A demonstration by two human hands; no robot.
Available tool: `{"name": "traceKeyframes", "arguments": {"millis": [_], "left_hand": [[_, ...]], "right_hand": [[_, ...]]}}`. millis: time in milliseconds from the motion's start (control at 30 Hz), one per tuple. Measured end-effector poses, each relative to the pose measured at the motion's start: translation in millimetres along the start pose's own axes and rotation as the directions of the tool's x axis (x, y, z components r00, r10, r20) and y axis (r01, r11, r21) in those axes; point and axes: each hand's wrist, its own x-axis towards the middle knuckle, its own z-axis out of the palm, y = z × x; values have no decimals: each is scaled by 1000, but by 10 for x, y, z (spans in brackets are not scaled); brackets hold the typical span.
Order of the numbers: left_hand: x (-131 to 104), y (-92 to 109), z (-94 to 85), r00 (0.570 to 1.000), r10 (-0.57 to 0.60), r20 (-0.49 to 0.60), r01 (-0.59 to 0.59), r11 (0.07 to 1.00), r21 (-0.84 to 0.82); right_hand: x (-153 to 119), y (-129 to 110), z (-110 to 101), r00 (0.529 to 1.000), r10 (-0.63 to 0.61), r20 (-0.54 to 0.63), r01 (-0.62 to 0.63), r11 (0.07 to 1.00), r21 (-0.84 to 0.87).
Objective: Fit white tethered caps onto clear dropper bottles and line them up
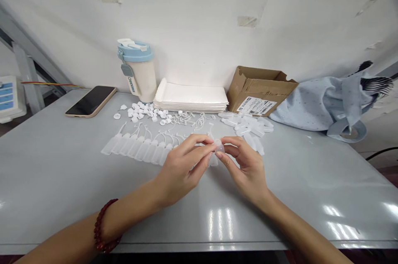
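Note:
Over the middle of the table, a small translucent plastic bottle (219,146) is held with its round end turned up towards me. My right hand (245,164) is closed around its right side, thumb and fingers pinching it. From the left, my left hand (186,164) pinches at the top edge of the same bottle; whether a small part sits between those fingertips is hidden. Behind and left of my hands lies a row of similar translucent bottles (144,148) with white cords at their tops. Loose bottles without cords (248,125) are heaped at the right.
White caps (141,110) and loose white cords (186,118) lie at the back, before a stack of white envelopes (192,95). A blue-lidded cup (141,73), a phone (91,101), a cardboard box (258,90), a light blue cloth bag (314,100) and a tape roll (357,132) stand around.

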Motion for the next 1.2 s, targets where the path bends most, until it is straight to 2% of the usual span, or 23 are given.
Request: {"name": "traceKeyframes", "arguments": {"millis": [167,300,467,633,833,967,1100,1200], "left_hand": [[-14,15,1,998,-53,14,54,997,-46],[-11,29,-4,995,-97,20,99,991,-91],[14,37,-19,988,-150,38,154,981,-122],[16,23,-27,988,-152,39,156,980,-121],[13,26,-20,976,-218,28,220,964,-152],[17,54,-4,930,-358,87,368,888,-276],[32,76,25,831,-531,169,537,684,-494],[63,82,33,787,-582,204,574,570,-588]], "right_hand": [[-15,-14,5,996,91,22,-92,993,72],[-20,-13,2,994,104,43,-108,990,88],[-12,15,8,997,70,32,-72,994,78],[-21,20,13,999,44,-18,-43,998,44],[-17,-40,27,988,-134,-72,122,982,-145],[-17,-28,38,962,-259,-82,228,935,-270],[-36,10,43,920,-388,-62,341,867,-364],[-57,8,47,923,-385,-22,351,862,-366]]}}
